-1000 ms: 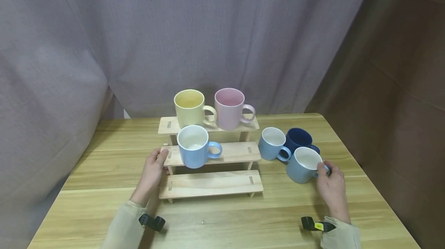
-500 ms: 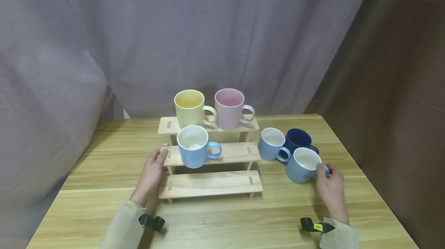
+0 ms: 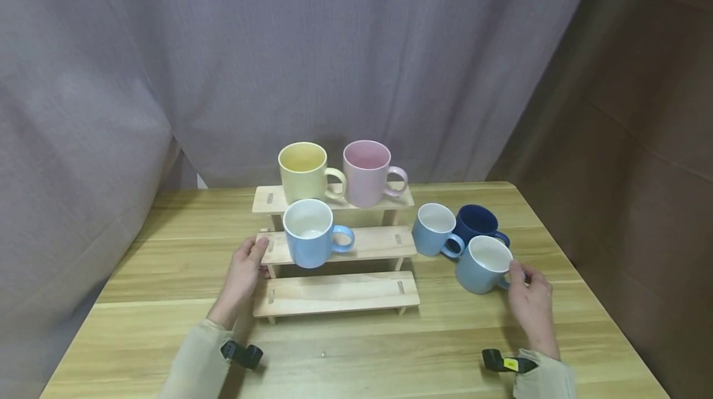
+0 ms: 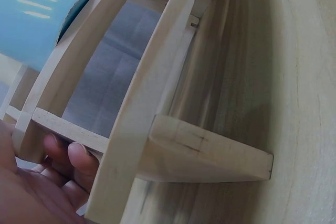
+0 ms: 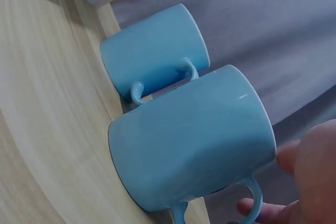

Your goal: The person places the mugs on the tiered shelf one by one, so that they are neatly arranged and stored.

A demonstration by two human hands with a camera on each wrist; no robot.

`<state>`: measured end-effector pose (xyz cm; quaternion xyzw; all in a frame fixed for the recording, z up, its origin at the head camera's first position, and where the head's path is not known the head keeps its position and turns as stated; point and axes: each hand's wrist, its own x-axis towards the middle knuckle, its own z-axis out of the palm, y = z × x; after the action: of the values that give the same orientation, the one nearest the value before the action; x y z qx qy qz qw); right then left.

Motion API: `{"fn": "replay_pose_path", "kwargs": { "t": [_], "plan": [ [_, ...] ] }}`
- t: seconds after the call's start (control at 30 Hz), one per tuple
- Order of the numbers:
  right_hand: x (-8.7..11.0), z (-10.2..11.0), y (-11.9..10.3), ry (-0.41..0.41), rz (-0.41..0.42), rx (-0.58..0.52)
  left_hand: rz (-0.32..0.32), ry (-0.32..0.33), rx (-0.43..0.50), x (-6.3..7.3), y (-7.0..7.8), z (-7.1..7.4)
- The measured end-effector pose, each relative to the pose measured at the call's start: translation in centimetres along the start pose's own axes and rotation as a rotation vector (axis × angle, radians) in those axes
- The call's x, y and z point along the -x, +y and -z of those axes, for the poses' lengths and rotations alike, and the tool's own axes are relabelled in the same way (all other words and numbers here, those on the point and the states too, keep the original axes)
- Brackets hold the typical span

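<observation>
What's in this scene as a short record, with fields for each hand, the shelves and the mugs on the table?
Left hand: grips the left end of the middle shelf
Right hand: at the handle of the front mug, light blue
Top shelf: yellow mug left, pink mug right
Middle shelf: light-blue mug, handle pointing right
Bottom shelf: wooden, like the others
Right of shelves: second light-blue mug, navy mug, front mug
Mug count: six
</observation>
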<state>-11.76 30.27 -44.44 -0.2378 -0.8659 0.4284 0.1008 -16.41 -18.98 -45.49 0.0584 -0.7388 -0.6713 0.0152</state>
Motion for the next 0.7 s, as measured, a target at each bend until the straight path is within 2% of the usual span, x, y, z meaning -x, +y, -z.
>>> {"fn": "replay_pose_path", "kwargs": {
  "t": [0.33,0.47,0.57,0.7],
  "plan": [
    [0.3,0.3,0.2,-0.056,-0.042,-0.082,0.005,-0.007,0.005,0.1,0.2,0.1],
    [0.2,0.4,0.5,-0.102,-0.061,-0.13,-0.002,-0.008,0.012,0.1,0.3,0.1],
    [0.2,0.6,0.9,-0.156,-0.071,-0.214,-0.003,-0.007,0.015,0.2,0.4,0.1],
    [0.3,1.5,1.3,-0.296,-0.101,-0.307,-0.005,-0.01,0.011,0.2,0.3,0.1]
  ]
}}
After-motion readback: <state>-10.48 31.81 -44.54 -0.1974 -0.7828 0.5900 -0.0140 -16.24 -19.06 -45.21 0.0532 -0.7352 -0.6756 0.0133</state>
